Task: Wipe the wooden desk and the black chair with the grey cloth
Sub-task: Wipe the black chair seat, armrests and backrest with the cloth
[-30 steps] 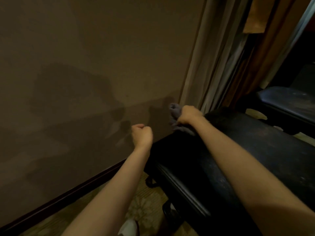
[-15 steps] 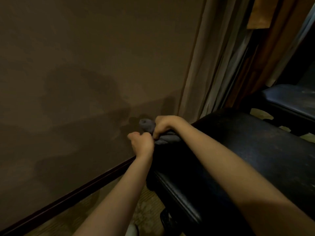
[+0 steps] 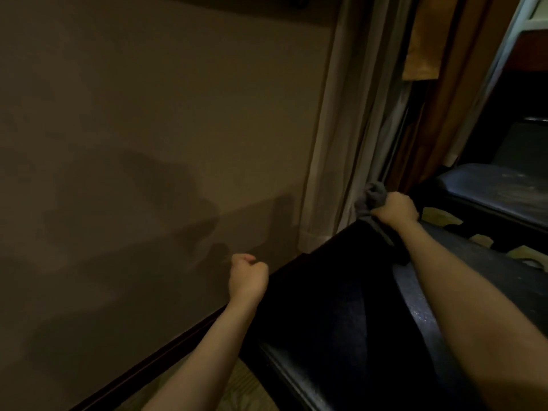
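The black chair [image 3: 332, 307] fills the lower right of the view, its dark padded surface close to me. My right hand [image 3: 396, 207] is closed around the bunched grey cloth [image 3: 374, 194] and presses it on the chair's far edge, beside the curtain. My left hand [image 3: 247, 277] is a closed fist holding nothing, hovering just left of the chair's near corner, in front of the wall. The wooden desk is not in view.
A beige wall [image 3: 148, 143] with a dark baseboard [image 3: 166, 348] runs along the left. Pale curtains [image 3: 335, 143] hang behind the chair. A second dark padded seat [image 3: 498, 188] stands at the right. Patterned carpet [image 3: 237, 387] shows below.
My right hand has swept the cloth from the chair's left corner, next to my left fist, away to the far right edge by the curtain. My left hand stayed a fist.
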Motion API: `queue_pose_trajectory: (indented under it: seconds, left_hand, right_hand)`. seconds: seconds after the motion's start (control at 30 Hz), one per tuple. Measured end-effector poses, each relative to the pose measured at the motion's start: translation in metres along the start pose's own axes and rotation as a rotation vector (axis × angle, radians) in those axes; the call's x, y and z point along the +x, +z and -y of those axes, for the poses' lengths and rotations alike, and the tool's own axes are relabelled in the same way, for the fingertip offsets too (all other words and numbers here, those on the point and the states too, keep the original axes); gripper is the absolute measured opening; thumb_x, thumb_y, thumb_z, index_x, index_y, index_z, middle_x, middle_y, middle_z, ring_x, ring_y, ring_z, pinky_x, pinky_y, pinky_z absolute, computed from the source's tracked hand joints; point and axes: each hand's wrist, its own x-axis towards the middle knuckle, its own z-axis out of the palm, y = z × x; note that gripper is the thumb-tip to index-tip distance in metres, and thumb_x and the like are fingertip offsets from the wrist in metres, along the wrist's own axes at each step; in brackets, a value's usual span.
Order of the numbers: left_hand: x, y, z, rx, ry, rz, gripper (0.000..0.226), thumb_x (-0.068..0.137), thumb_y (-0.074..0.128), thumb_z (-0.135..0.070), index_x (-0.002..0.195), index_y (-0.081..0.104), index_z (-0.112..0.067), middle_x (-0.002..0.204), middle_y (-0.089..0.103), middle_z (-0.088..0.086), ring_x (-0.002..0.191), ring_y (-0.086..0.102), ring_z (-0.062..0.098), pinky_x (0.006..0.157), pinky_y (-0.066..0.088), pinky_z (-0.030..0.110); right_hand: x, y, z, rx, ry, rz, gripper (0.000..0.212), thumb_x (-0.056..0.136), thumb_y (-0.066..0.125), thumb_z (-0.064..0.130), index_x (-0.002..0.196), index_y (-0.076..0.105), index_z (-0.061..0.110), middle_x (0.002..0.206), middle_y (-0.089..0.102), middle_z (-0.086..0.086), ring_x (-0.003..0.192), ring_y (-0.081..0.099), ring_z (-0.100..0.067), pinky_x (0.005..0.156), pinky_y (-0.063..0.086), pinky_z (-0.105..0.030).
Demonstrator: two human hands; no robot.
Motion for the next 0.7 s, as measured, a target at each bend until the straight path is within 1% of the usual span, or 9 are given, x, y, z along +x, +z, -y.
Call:
queue_pose_trajectory:
  seconds: [0.07,0.13,0.2,0.27,0.3,0.37,0.43,0.53,0.7]
  left_hand:
    - [0.000,0.014,-0.014,0.153,0.091,0.044,0.018,0.086,0.047,-0.009,0.102,0.048,-0.016,0.114,0.055,0.011,0.104,0.055,0.029,0.088,0.041,0.032]
    - [-0.004,0.037,-0.028,0.255,0.183,0.144,0.017,0.085,0.047,-0.009,0.097,0.051,-0.019,0.116,0.057,0.011,0.110,0.054,0.029,0.092,0.041,0.031]
    - [-0.012,0.063,-0.038,0.383,0.300,0.259,0.018,0.085,0.045,-0.009,0.095,0.057,-0.018,0.116,0.060,0.013,0.110,0.054,0.031,0.092,0.043,0.033]
    - [-0.019,0.083,-0.040,0.580,0.380,0.327,0.024,0.089,0.043,-0.015,0.108,0.059,-0.014,0.126,0.054,0.014,0.118,0.047,0.034,0.097,0.039,0.035]
    - [-0.020,0.092,-0.039,0.700,0.408,0.347,0.030,0.091,0.041,-0.019,0.118,0.054,-0.013,0.134,0.047,0.014,0.123,0.040,0.035,0.100,0.035,0.036]
    - [-0.016,0.099,-0.037,0.907,0.448,0.381,0.042,0.094,0.038,-0.026,0.134,0.038,-0.013,0.143,0.033,0.013,0.130,0.030,0.036,0.104,0.030,0.039]
    - [-0.011,0.103,-0.038,1.007,0.473,0.424,0.046,0.096,0.035,-0.030,0.138,0.028,-0.013,0.144,0.028,0.014,0.131,0.027,0.036,0.104,0.029,0.041]
    - [-0.007,0.106,-0.042,1.078,0.490,0.503,0.042,0.097,0.033,-0.031,0.135,0.027,-0.013,0.140,0.029,0.014,0.129,0.028,0.035,0.104,0.029,0.043]
    - [-0.003,0.103,-0.051,1.163,0.522,0.620,0.045,0.099,0.032,-0.032,0.140,0.023,-0.015,0.143,0.027,0.013,0.130,0.028,0.034,0.108,0.030,0.046]
  right_hand:
    - [-0.005,-0.009,0.001,0.124,-0.067,0.015,0.030,0.083,0.068,0.026,0.099,0.062,0.001,0.104,0.062,-0.019,0.099,0.060,-0.035,0.070,0.045,-0.032]
    - [-0.023,-0.014,0.013,0.098,-0.198,0.073,0.025,0.082,0.069,0.024,0.096,0.065,0.003,0.094,0.062,-0.015,0.098,0.062,-0.032,0.064,0.037,-0.026]
    - [-0.047,-0.008,0.025,-0.008,-0.350,0.161,0.030,0.083,0.068,0.026,0.102,0.067,0.002,0.097,0.064,-0.019,0.101,0.062,-0.028,0.064,0.035,-0.024]
    - [-0.069,0.010,0.030,-0.141,-0.486,0.194,0.035,0.084,0.064,0.033,0.109,0.064,0.008,0.109,0.063,-0.017,0.107,0.058,-0.028,0.072,0.041,-0.030]
    - [-0.074,0.017,0.028,-0.179,-0.524,0.169,0.037,0.084,0.061,0.037,0.112,0.063,0.013,0.111,0.061,-0.014,0.109,0.055,-0.028,0.078,0.043,-0.034]
    - [-0.068,0.023,0.022,-0.163,-0.479,0.129,0.037,0.083,0.061,0.040,0.111,0.061,0.016,0.112,0.059,-0.011,0.110,0.052,-0.029,0.085,0.044,-0.039]
    - [-0.045,0.023,0.015,-0.157,-0.340,0.101,0.035,0.083,0.062,0.034,0.110,0.059,0.012,0.115,0.057,-0.013,0.114,0.050,-0.031,0.091,0.043,-0.044]
    - [-0.007,0.024,0.005,-0.199,-0.173,0.019,0.034,0.086,0.058,0.029,0.114,0.057,0.008,0.120,0.054,-0.013,0.118,0.045,-0.032,0.095,0.039,-0.046]
    - [0.040,0.003,-0.047,-0.111,0.051,-0.086,0.036,0.089,0.055,0.030,0.115,0.058,0.005,0.120,0.055,-0.016,0.113,0.050,-0.035,0.094,0.045,-0.044]
